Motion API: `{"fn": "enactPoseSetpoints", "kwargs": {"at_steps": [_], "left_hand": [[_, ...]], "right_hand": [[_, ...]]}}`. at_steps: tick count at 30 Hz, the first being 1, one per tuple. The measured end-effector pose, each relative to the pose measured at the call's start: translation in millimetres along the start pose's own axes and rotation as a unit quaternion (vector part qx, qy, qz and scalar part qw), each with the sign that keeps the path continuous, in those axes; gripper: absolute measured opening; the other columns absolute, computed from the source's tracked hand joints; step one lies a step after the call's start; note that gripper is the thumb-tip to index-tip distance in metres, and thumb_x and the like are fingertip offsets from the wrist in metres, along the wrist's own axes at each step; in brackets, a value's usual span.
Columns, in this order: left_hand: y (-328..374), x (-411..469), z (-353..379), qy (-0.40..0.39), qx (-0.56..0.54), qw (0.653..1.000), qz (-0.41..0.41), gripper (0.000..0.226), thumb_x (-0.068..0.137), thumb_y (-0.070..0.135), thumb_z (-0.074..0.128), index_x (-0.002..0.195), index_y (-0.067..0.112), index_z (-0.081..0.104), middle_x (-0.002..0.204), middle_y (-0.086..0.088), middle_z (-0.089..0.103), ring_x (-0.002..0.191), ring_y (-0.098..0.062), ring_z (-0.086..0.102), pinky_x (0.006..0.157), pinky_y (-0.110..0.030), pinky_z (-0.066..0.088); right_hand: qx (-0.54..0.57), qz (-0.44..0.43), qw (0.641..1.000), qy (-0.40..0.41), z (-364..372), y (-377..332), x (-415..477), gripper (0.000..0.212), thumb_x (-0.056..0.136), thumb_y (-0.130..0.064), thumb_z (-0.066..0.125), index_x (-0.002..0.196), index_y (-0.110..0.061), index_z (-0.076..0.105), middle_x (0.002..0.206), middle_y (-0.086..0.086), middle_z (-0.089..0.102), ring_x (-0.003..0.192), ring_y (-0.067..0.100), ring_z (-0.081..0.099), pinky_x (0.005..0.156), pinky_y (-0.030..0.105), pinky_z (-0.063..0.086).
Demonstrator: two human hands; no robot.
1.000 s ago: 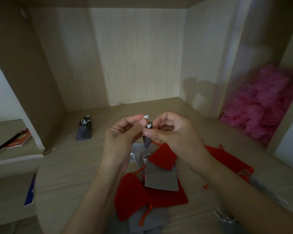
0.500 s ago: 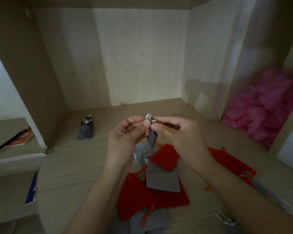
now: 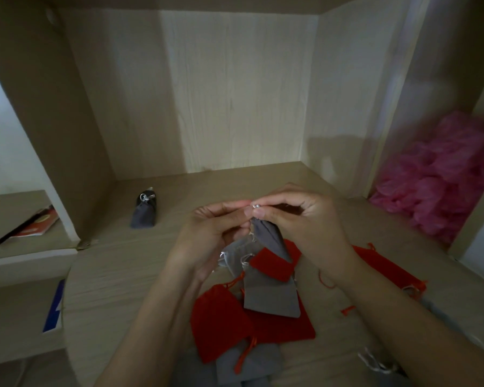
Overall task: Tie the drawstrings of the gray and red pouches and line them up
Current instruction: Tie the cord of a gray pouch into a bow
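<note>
A small gray pouch (image 3: 268, 236) hangs in the air between my hands, its mouth gathered at the top. My left hand (image 3: 207, 236) and my right hand (image 3: 302, 219) both pinch its silver drawstring (image 3: 256, 206) at the neck, fingertips close together. Below them on the wooden shelf (image 3: 129, 275) lies a loose heap of pouches: a flat gray one (image 3: 268, 297), a red one (image 3: 218, 319) and a small red one (image 3: 274, 265) on top. One tied gray pouch (image 3: 144, 210) sits alone at the back left.
The shelf is boxed in by wooden walls at the back and both sides. A pink crumpled plastic mass (image 3: 442, 180) fills the compartment to the right. A red booklet (image 3: 37, 223) lies on the lower ledge at left. More red pouches (image 3: 386, 266) lie under my right forearm.
The gray pouch hangs longer and swings to the right below my fingers. Both hands stay at the cord, now pinched closer together.
</note>
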State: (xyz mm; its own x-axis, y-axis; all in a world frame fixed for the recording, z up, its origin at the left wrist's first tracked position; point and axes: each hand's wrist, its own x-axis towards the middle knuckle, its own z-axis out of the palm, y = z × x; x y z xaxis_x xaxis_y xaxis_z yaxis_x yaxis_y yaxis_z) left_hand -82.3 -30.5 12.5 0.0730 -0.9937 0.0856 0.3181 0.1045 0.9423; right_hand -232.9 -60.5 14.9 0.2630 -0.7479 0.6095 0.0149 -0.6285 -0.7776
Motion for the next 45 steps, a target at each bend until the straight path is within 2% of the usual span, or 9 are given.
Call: {"fn": "enactPoseSetpoints", "kwargs": {"at_steps": [4, 10, 12, 17, 22, 27, 36, 42, 45], "left_hand": [[1.3, 0.5, -4.1, -0.042, 0.013, 0.999, 0.004, 0.015, 0.062, 0.006, 0.066, 0.071, 0.012, 0.076, 0.067, -0.001, 0.069, 0.054, -0.005, 0.057, 0.058, -0.013, 0.05], [5.2, -1.9, -6.4, -0.081, 0.041, 0.995, 0.034, 0.015, 0.062, 0.004, 0.065, 0.071, 0.009, 0.076, 0.075, -0.005, 0.073, 0.063, -0.008, 0.065, 0.059, -0.015, 0.052], [6.7, -3.2, -6.8, -0.092, 0.054, 0.993, 0.049, 0.014, 0.062, 0.005, 0.066, 0.07, 0.011, 0.076, 0.074, -0.004, 0.073, 0.064, -0.007, 0.065, 0.059, -0.015, 0.051], [8.9, -3.3, -11.7, -0.106, 0.113, 0.984, 0.086, 0.013, 0.064, 0.009, 0.067, 0.072, 0.014, 0.076, 0.073, -0.002, 0.072, 0.067, -0.009, 0.065, 0.062, -0.016, 0.051], [9.5, 0.0, -19.5, -0.12, 0.126, 0.981, 0.079, 0.02, 0.065, 0.005, 0.074, 0.076, 0.007, 0.057, 0.067, -0.003, 0.069, 0.058, -0.009, 0.062, 0.059, -0.016, 0.05], [10.1, 0.1, -23.7, -0.2, 0.113, 0.972, 0.058, 0.03, 0.056, 0.033, 0.087, 0.076, 0.018, 0.069, 0.07, -0.004, 0.068, 0.059, -0.008, 0.061, 0.057, -0.014, 0.048], [10.8, -11.8, -6.8, -0.151, 0.086, 0.967, 0.184, 0.022, 0.064, 0.017, 0.07, 0.084, 0.021, 0.078, 0.086, -0.003, 0.075, 0.083, -0.017, 0.071, 0.074, -0.023, 0.054], [8.2, -13.2, -0.5, -0.108, 0.077, 0.963, 0.234, 0.013, 0.062, 0.023, 0.075, 0.075, 0.021, 0.076, 0.075, 0.001, 0.073, 0.073, -0.011, 0.069, 0.069, -0.021, 0.054], [7.0, -11.3, -2.1, -0.092, 0.08, 0.969, 0.216, 0.017, 0.057, 0.013, 0.083, 0.07, 0.019, 0.074, 0.071, 0.001, 0.071, 0.068, -0.009, 0.066, 0.066, -0.018, 0.052]], "right_hand": [[0.03, 0.007, 0.999, -0.045, -3.2, -4.5, 1.9, 0.01, 0.071, -0.018, 0.077, 0.08, -0.021, 0.076, 0.083, 0.002, 0.073, 0.08, 0.017, 0.069, 0.071, 0.025, 0.054], [0.039, 0.045, 0.996, -0.068, -3.5, -10.0, 1.2, 0.022, 0.069, -0.009, 0.08, 0.084, -0.017, 0.067, 0.072, -0.001, 0.069, 0.065, 0.008, 0.063, 0.061, 0.018, 0.049], [0.046, 0.059, 0.995, -0.064, -4.1, -12.7, 1.5, 0.03, 0.065, -0.014, 0.082, 0.087, -0.014, 0.062, 0.07, -0.001, 0.068, 0.062, 0.007, 0.061, 0.059, 0.017, 0.048], [0.057, 0.09, 0.994, -0.036, 1.3, -14.7, -1.5, 0.026, 0.055, -0.024, 0.081, 0.079, -0.019, 0.073, 0.072, 0.0, 0.073, 0.064, 0.008, 0.067, 0.059, 0.017, 0.052], [0.075, 0.12, 0.99, -0.024, 4.0, -17.4, -2.3, 0.021, 0.053, -0.017, 0.081, 0.072, -0.014, 0.074, 0.069, 0.002, 0.073, 0.062, 0.007, 0.067, 0.058, 0.015, 0.051], [0.056, 0.153, 0.982, -0.097, -2.0, -23.8, 0.5, 0.015, 0.058, -0.009, 0.082, 0.07, -0.01, 0.072, 0.067, 0.002, 0.071, 0.059, 0.006, 0.063, 0.055, 0.013, 0.048], [0.172, 0.21, 0.957, -0.1, -5.0, -29.7, 2.3, 0.007, 0.053, -0.016, 0.077, 0.058, -0.017, 0.071, 0.061, 0.001, 0.066, 0.057, 0.008, 0.06, 0.055, 0.017, 0.049], [0.2, 0.21, 0.952, -0.102, -8.4, -31.5, 3.5, 0.009, 0.051, -0.018, 0.076, 0.059, -0.017, 0.072, 0.062, -0.003, 0.067, 0.058, 0.005, 0.062, 0.055, 0.015, 0.048], [0.175, 0.192, 0.96, -0.102, -10.4, -30.7, 3.9, 0.014, 0.053, -0.021, 0.078, 0.065, -0.017, 0.073, 0.068, 0.0, 0.069, 0.065, 0.008, 0.064, 0.06, 0.018, 0.051]]}}
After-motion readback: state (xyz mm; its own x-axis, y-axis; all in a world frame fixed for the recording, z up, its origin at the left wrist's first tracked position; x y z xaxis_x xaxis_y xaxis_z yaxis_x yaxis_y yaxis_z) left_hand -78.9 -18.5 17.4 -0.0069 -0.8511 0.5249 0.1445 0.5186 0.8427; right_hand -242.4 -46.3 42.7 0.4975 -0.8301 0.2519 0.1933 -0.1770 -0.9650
